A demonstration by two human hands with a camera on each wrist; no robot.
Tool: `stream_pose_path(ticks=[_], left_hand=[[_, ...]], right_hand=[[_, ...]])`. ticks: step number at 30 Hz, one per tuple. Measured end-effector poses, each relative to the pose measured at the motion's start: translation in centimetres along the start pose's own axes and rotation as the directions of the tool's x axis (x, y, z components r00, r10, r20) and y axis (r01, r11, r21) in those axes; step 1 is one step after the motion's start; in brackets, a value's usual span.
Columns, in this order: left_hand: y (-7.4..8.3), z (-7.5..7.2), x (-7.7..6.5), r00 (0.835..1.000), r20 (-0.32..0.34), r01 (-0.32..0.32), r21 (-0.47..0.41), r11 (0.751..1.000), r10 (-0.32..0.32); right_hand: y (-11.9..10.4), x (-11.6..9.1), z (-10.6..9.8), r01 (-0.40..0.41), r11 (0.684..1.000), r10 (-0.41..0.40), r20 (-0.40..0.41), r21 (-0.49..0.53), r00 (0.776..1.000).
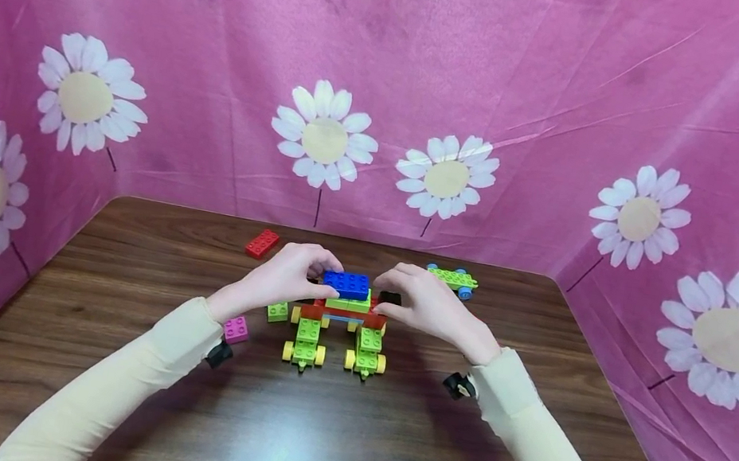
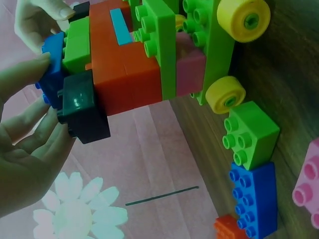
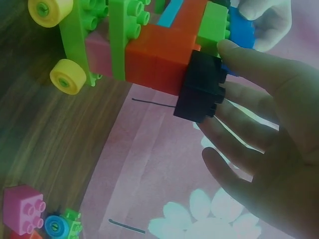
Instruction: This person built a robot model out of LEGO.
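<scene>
A blue toy brick (image 1: pixel 346 285) sits at the top of a built brick structure, over light green bricks (image 1: pixel 347 304). My left hand (image 1: pixel 278 276) pinches it, thumb on the near face and fingers behind. My right hand (image 1: pixel 433 305) curves loosely around a black brick (image 3: pixel 199 87) at the structure's right end, its thumb tip by that brick's upper edge. Another black brick (image 2: pixel 85 104) juts out at the left end. Below are red bricks (image 2: pixel 127 74), then green wheeled bases (image 1: pixel 308 334) with yellow wheels (image 2: pixel 243 20).
Left of the structure lie a small green brick (image 1: pixel 277 313), a pink brick (image 1: pixel 236 329) and, farther back, a red brick (image 1: pixel 262 243). A loose blue brick (image 2: pixel 255 199) shows in the left wrist view. Back right stands a green base (image 1: pixel 452 279) with blue wheels. A flowered pink cloth (image 1: pixel 399 42) surrounds the table.
</scene>
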State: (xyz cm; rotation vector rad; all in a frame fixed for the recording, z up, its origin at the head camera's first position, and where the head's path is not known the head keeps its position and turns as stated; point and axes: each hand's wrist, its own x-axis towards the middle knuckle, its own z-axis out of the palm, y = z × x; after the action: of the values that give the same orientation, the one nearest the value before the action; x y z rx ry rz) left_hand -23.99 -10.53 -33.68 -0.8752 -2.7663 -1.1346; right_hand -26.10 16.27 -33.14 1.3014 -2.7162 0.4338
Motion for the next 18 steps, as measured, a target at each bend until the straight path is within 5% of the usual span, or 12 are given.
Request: stream_pose_path(ticks=[18], left_hand=[[0.35, 0.3, 0.4, 0.999, 0.02, -0.05, 0.043, 0.998, 0.049]], right_hand=[[-0.89, 0.86, -0.43, 0.008, 1.0, -0.008, -0.027, -0.003, 1.0]])
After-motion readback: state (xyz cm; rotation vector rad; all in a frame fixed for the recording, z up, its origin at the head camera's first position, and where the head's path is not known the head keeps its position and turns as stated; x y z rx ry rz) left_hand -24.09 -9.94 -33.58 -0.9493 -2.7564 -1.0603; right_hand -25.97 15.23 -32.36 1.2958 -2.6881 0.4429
